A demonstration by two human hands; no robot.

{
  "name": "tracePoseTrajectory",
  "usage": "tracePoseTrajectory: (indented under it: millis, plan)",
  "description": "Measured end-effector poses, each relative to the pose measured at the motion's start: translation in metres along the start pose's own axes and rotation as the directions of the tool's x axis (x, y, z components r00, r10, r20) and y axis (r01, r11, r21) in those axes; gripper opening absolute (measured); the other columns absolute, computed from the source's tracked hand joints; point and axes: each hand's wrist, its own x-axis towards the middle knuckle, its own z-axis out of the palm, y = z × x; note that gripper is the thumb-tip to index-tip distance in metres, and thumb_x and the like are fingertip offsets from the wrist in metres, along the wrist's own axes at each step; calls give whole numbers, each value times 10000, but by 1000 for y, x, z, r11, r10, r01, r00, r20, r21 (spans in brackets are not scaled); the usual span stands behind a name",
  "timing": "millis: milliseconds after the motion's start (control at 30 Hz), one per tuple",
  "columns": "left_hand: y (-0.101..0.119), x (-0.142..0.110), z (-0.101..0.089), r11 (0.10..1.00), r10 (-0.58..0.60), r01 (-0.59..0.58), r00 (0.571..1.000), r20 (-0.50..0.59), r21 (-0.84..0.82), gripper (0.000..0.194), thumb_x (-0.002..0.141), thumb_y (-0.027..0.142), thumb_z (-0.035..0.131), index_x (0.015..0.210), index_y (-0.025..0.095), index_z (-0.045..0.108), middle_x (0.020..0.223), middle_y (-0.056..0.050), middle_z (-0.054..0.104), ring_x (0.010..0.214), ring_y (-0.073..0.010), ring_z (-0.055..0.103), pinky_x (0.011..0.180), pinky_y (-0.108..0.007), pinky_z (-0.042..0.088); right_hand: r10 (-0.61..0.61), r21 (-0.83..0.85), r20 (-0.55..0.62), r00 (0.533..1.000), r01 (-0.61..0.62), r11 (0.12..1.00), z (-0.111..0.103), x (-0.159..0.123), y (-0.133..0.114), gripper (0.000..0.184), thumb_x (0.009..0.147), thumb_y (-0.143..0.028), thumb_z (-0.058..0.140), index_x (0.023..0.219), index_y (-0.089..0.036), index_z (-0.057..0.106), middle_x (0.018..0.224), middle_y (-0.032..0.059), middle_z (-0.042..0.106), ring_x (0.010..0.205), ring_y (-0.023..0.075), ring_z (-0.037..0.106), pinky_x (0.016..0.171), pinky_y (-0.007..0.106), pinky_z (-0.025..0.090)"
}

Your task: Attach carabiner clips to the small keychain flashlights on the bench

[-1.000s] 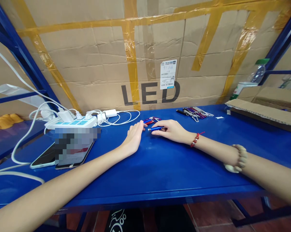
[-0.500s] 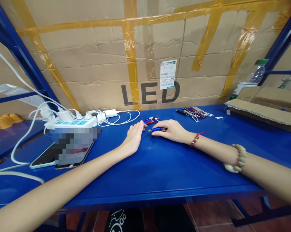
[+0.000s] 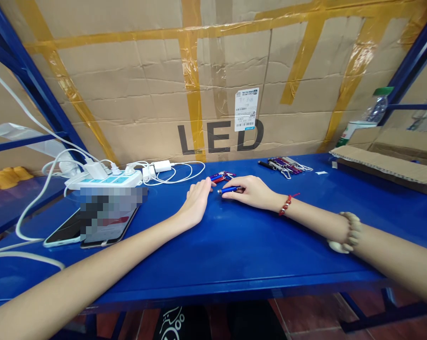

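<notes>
Along the back edge of the blue desk (image 3: pixel 206 264) stands a tall cardboard panel (image 3: pixel 128 94), crossed with yellow tape and printed LED. An open carton (image 3: pixel 383 165) sits at the desk's back right corner. Toward the back left corner lies a white power strip (image 3: pixel 110 180) with chargers plugged in and white cables trailing; nearer the left edge, two phones (image 3: pixel 109 233) lie side by side, partly pixelated. Both hands are near the middle of the desk, closer to the back edge than the front. The left hand (image 3: pixel 195 200) has its fingers straightened together beside a small bunch of red and blue tubes (image 3: pixel 219 179); whether they touch it, I cannot tell. The right hand (image 3: pixel 254 191) pinches a blue metal tube (image 3: pixel 230 189) between thumb and fingers, its silver end pointing left. By the back edge, right of centre, is a larger row of tubes with clips (image 3: pixel 284 165), and next to it a tiny white slip (image 3: pixel 321 173).
</notes>
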Motion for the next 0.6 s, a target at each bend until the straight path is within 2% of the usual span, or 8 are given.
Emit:
tracePoseTrajectory:
  millis: [167,467,600]
  plan:
    - [0,0,-1,1000,-2,2,1000,5,15,562,919,494,90,1005,229,578,1069,-62,590,1115,-223,464,1026,-410,308,8,10,7,1000,-8,1000,0,-1,1,296,813,-479,583,974,-261,702,1022,-7,711,838,172,655,722,281,486]
    - [5,-3,-2,997,18,-20,1000,18,77,552,920,471,80,1000,225,568,1110,-57,599,1120,-226,461,1013,-413,312,2,7,18,1000,-2,1000,0,1,1,272,847,-418,564,1028,-259,690,1090,2,692,963,195,641,849,329,472]
    - [4,-3,-2,997,12,-13,1000,13,73,540,921,469,88,1003,231,565,1092,-52,599,1118,-220,460,1019,-409,306,2,15,30,1000,-2,1000,0,0,1,283,840,-440,567,1019,-258,690,1064,-1,700,942,190,644,817,313,480]
